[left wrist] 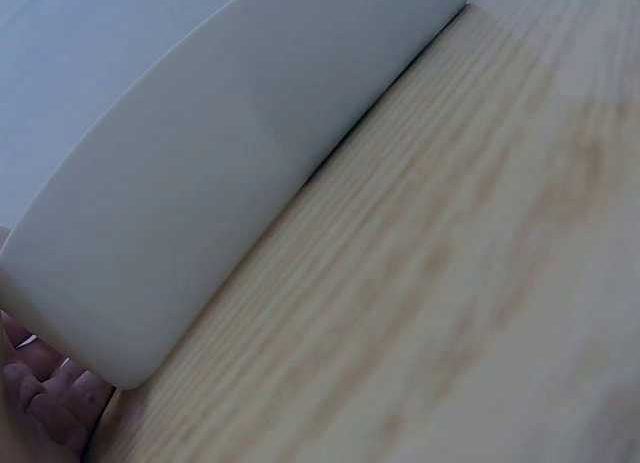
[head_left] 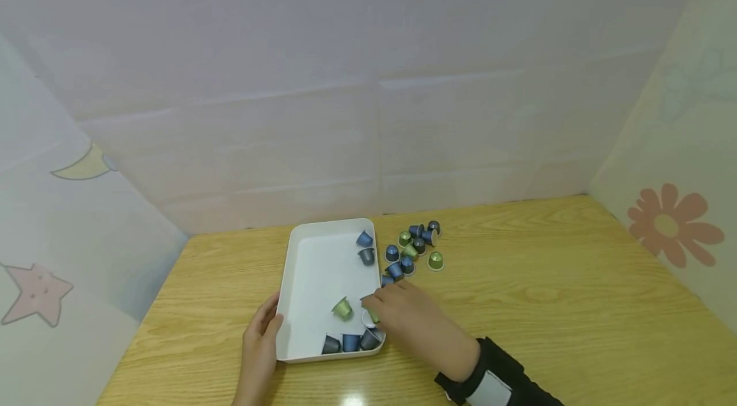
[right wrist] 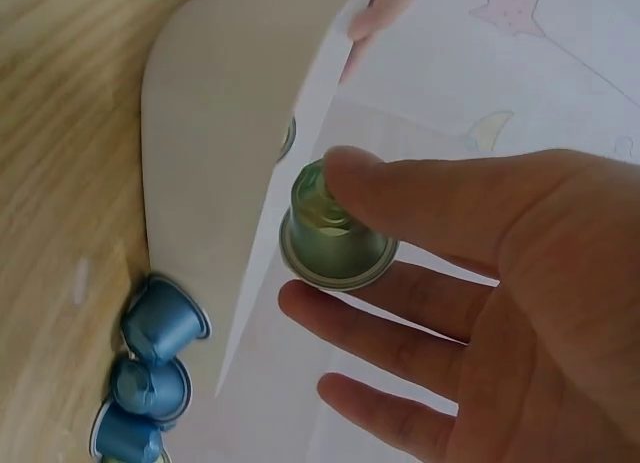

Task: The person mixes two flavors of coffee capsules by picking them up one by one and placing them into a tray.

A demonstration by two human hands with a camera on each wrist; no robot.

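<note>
A green coffee capsule point(right wrist: 338, 245) is pinched between the thumb and fingers of my right hand point(head_left: 413, 315), over the right side of a white tray point(head_left: 315, 272). At the tray's left side, my left hand point(head_left: 261, 341) grips the edge, thumb at the rim; the left wrist view shows its fingers point(left wrist: 62, 401) by the tray's outer wall. Inside the tray lie another green capsule point(head_left: 342, 309), a blue capsule point(head_left: 350, 343) among dark ones near the front, and a blue capsule point(head_left: 364, 239) above a dark capsule point(head_left: 366, 256) at the back right. My right hand partly hides the tray's right edge.
Just right of the tray, several blue, dark and green capsules point(head_left: 409, 251) lie clustered on the wooden table point(head_left: 547, 291). A lone green capsule point(head_left: 435, 260) stands at their right. Behind the table rises a pale wall covering point(head_left: 368, 137).
</note>
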